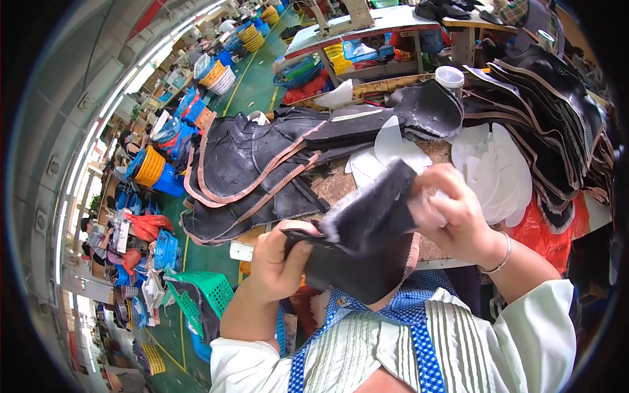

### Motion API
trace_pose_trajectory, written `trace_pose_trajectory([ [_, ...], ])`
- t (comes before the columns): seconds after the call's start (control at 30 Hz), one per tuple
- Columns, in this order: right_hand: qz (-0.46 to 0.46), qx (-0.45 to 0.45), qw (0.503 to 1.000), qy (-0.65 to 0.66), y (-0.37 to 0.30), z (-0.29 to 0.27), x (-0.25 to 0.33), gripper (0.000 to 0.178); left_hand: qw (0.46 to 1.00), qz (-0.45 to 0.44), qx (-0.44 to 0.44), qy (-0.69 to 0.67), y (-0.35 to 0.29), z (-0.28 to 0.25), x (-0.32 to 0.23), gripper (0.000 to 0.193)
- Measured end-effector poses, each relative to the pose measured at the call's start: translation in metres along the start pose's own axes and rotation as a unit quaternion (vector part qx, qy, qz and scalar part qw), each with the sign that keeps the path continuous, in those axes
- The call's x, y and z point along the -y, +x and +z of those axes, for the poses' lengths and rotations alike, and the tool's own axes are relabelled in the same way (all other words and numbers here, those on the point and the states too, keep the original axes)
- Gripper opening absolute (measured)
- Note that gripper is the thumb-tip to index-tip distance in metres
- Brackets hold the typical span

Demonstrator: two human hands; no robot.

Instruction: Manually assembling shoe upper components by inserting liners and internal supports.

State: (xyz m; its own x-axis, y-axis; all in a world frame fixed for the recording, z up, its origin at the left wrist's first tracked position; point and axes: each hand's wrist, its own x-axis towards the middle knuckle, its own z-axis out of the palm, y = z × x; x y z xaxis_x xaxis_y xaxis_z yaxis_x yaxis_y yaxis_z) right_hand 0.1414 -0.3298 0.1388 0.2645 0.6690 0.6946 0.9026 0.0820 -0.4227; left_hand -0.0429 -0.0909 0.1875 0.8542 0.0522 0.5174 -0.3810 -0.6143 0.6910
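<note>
My left hand (278, 262) is closed on the edge of a black boot upper (360, 259), thumb on top. The upper is held up in front of my chest, folded open, with a pale fuzzy lining along one edge. At its other side my right hand (452, 209) has its fingers bent together around a thin whitish piece (427, 208), blurred by motion. Behind my hands lie loose white curved pieces (390, 154), and a larger pile of white curved pieces (491, 170) sits to the right.
Stacked black uppers (252, 160) with pinkish edges cover the bench's left, and another stack (557, 111) rises at right. A white tub (449, 78) stands behind. Red plastic (544, 239) hangs at the right; a green basket (203, 295) is low on the left.
</note>
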Motion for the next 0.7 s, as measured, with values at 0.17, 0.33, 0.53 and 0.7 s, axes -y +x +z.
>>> trace_pose_trajectory([
  [0.17,0.092,0.012,0.962,0.255,0.003,0.004,-0.004,0.025,0.987,0.003,0.038,-0.158,-0.029,-0.008,0.041,0.017],
  [0.33,0.245,-0.093,0.912,0.317,-0.009,0.018,0.0,0.032,0.995,-0.059,-0.081,0.014,-0.008,0.009,0.018,0.023],
  [0.53,0.149,-0.19,0.958,0.154,0.024,0.024,-0.025,0.034,0.854,0.247,-0.189,0.417,0.027,-0.004,0.021,0.021],
  [0.7,-0.087,-0.125,0.98,-0.129,0.048,-0.025,-0.033,0.036,0.728,0.471,-0.042,0.496,0.01,0.001,0.019,0.016],
])
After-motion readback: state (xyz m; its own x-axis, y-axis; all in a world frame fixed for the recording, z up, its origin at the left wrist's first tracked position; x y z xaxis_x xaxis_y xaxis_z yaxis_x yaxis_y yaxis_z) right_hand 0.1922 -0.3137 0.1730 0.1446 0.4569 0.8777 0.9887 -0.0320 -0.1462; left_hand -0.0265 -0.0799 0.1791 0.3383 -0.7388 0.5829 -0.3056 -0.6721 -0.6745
